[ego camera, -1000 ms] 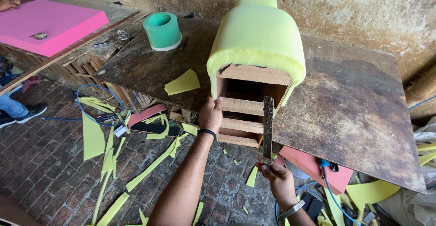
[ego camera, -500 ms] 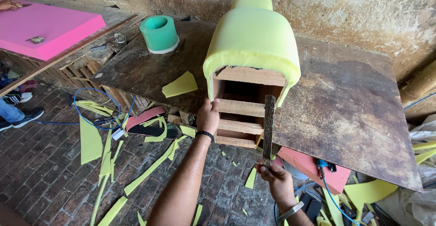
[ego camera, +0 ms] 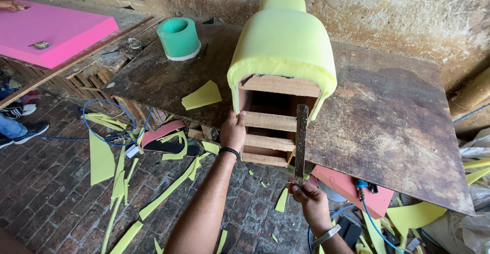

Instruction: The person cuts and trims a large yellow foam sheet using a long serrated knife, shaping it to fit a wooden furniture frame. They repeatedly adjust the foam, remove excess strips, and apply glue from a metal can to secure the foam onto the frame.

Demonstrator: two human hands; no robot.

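A wooden frame (ego camera: pixel 268 124) with open slats is laid on its side at the near edge of the table (ego camera: pixel 388 126), its open end turned outward; it is wrapped over the top and sides in yellow-green foam (ego camera: pixel 283 42) that narrows to a rounded neck at the far end. A long dark blade (ego camera: pixel 300 144) is held upright just before the frame's open end

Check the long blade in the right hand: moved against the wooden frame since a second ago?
No. The blade held by the right hand stands upright at the wooden frame's right edge, as before.
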